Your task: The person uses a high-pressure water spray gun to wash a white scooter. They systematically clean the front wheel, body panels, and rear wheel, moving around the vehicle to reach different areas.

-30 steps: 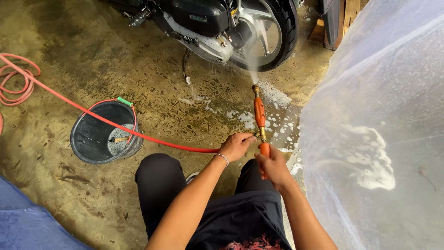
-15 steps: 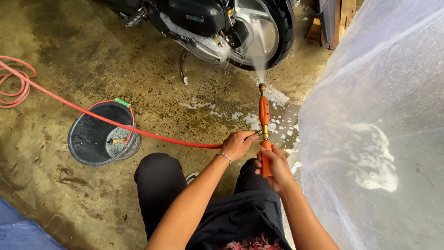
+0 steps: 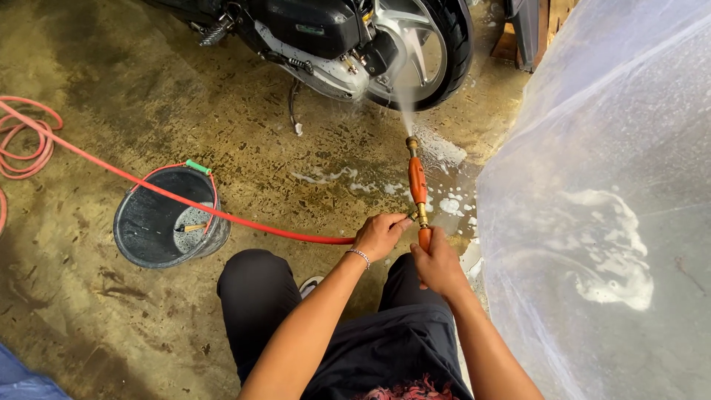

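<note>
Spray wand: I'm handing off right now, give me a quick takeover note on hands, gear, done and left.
Right hand grips the orange spray wand at its rear.
Left hand pinches the wand's valve where the red hose joins.
Water jets onto the motorbike's rear wheel.
Bucket stands left, under the hose.
Done: suds on the floor by the wheel.
Left: cannot tell how much of the bike is rinsed.

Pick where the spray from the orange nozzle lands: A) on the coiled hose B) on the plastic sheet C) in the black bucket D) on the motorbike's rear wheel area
D: the spray nozzle, held by the right hand with the left hand at its valve, points up at the motorbike's rear wheel, and the mist reaches it; the bucket sits off to the side.
</note>
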